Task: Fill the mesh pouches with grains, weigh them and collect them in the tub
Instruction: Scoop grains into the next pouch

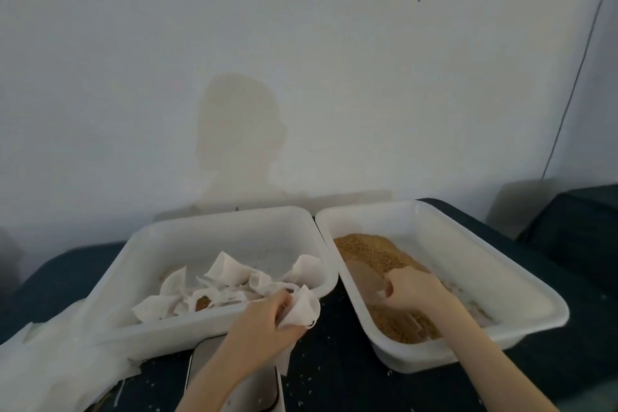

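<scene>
Two white tubs stand side by side on a dark table. The left tub (160, 241) holds several white mesh pouches (230, 273), some showing brown grain inside. The right tub (501, 281) holds a heap of brown grains (371, 252). My left hand (264, 324) grips a white mesh pouch (302, 309) at the near right corner of the left tub. Inside the right tub, my right hand (413, 289) curls round a translucent scoop (364, 279) that lies on the grains. A flat scale (234, 381) sits under my left forearm, mostly hidden.
A pile of white mesh material (50, 354) lies at the near left, beside the left tub. Loose grains speckle the dark tabletop (337, 375) between the tubs. A pale wall rises right behind the tubs, with a cable (582, 60) hanging at the far right.
</scene>
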